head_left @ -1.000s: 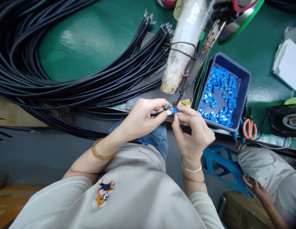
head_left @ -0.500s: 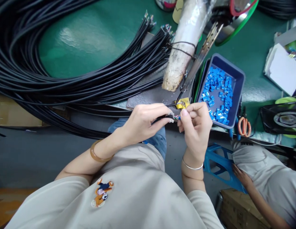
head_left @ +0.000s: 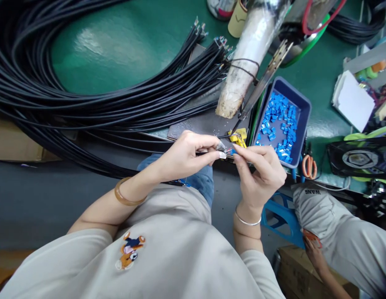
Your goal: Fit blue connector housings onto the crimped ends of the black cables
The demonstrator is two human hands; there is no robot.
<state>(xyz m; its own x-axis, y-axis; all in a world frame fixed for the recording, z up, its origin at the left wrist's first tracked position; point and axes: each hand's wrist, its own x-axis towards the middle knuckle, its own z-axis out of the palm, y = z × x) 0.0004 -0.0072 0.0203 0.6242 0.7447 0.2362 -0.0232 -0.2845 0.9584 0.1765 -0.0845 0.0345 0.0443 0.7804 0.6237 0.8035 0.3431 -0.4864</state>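
My left hand (head_left: 197, 153) pinches a black cable close to its stripped end, where thin coloured wires stick out to the right. At those wires sits a small blue connector (head_left: 233, 152), pinched between the thumb and forefinger of my right hand (head_left: 258, 170). My fingers partly hide both the wires and the connector. Just beyond the fingertips, a soldering iron (head_left: 239, 122) on a metal arm points down at a yellow block (head_left: 238, 136). Right of it stands a dark blue tray (head_left: 300, 124) with many blue connectors (head_left: 280, 112) inside.
A thick bundle of black cables (head_left: 118, 108) curves across the left of the green table (head_left: 118, 50). A white wrapped tube (head_left: 243, 74) hangs above the work spot. Orange-handled scissors (head_left: 309, 167) lie right of the tray. A co-worker's hand (head_left: 314, 249) is at the lower right.
My right hand has turned, its fingers now stretched more toward the cable end. The view has shifted slightly. The co-worker's hand now shows something orange beside it.
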